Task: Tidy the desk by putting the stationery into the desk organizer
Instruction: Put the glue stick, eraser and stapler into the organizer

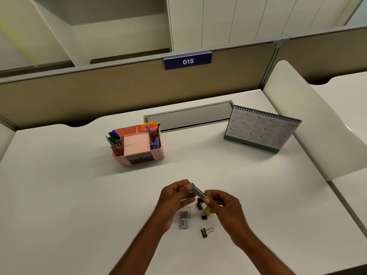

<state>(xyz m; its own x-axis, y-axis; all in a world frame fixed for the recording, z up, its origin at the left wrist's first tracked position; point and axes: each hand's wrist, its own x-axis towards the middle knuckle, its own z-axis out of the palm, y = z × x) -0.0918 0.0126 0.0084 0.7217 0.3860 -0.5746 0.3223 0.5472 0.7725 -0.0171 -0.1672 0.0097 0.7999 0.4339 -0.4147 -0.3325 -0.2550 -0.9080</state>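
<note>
A pink desk organizer (158, 150) stands on the white desk, with markers (114, 136) in its left slot, sticky notes at the back and pens (153, 135) on the right. Nearer to me, my left hand (174, 197) and my right hand (224, 205) together pinch a small flat grey-and-blue box (197, 191), one at each end, just above the desk. Under the hands lie several black binder clips (206, 232), a yellow clip (207, 210) and a clear plastic case (183, 219).
A desk calendar (260, 129) stands at the right rear. A grey cable tray lid (188, 116) is set into the desk behind the organizer. A beige partition with a blue "015" sign (187, 60) closes the back; a white divider (309, 120) rises on the right.
</note>
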